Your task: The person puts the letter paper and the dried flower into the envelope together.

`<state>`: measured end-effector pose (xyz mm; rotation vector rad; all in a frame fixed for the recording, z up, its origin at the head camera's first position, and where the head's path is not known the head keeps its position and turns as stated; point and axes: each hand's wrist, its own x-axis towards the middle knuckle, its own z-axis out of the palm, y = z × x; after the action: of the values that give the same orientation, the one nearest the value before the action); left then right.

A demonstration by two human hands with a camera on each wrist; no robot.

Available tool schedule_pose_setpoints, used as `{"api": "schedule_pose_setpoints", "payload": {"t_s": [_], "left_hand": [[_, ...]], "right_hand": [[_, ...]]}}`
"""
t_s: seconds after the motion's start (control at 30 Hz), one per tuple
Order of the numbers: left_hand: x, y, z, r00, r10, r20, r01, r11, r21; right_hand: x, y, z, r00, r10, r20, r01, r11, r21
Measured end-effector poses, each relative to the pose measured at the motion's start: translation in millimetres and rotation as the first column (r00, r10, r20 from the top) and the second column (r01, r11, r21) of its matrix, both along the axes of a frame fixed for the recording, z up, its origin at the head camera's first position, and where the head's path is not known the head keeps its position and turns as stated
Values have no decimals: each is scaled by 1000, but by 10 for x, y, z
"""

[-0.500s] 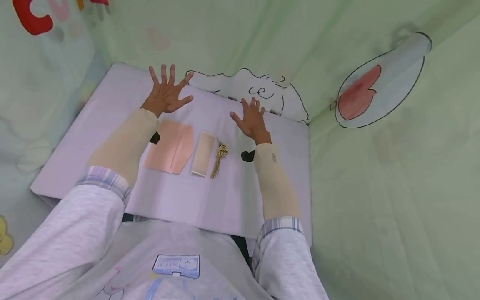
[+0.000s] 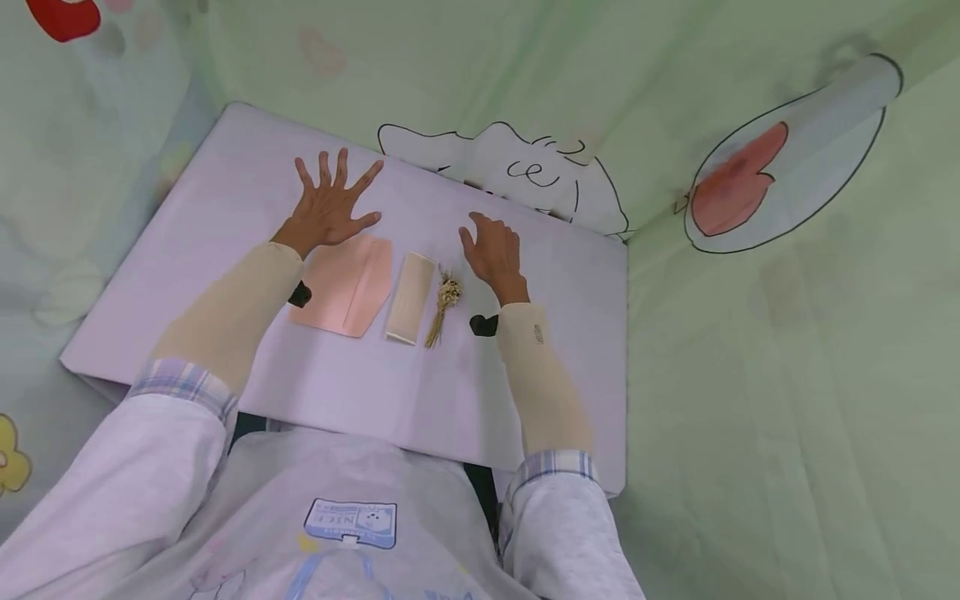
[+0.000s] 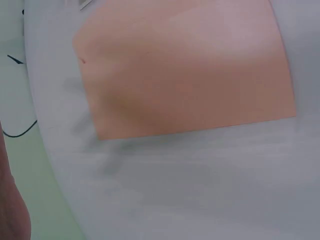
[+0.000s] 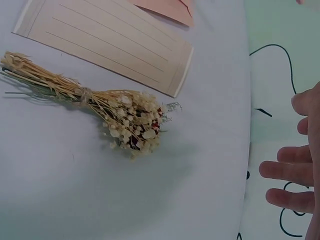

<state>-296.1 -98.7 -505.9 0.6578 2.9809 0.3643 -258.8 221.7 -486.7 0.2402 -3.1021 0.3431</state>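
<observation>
Left grip point(image 2: 327, 208) spread near pink envelope point(image 2: 347, 290), right grip point(image 2: 495, 254) near dried bouquet point(image 2: 447, 293), cream paper point(image 2: 411, 298) between envelope and bouquet

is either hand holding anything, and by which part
Nothing is held. Both the spread left hand and the right hand are empty; the pink envelope, lined paper and dried bouquet lie on the table.

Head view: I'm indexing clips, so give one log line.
left hand: spread, empty | right hand: empty | envelope, paper, bouquet: side by side on table

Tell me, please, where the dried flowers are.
In the head view, the dried flowers lie on the table, just right of the lined paper, below and left of the right hand.
</observation>
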Motion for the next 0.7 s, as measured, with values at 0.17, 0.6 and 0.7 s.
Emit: {"api": "schedule_pose_setpoints", "payload": {"t_s": [0.17, 0.6, 0.7], "left_hand": [[173, -52, -296, 999, -25, -29, 25, 1000, 14], [498, -101, -902, 997, -48, 64, 43, 996, 78], [620, -106, -1025, 995, -59, 86, 51, 994, 92]], "right_hand": [[83, -91, -128, 999, 26, -40, -25, 999, 22], [267, -128, -440, 1000, 21, 1, -21, 999, 42], [336, -177, -498, 1000, 22, 23, -22, 1000, 18]]}}
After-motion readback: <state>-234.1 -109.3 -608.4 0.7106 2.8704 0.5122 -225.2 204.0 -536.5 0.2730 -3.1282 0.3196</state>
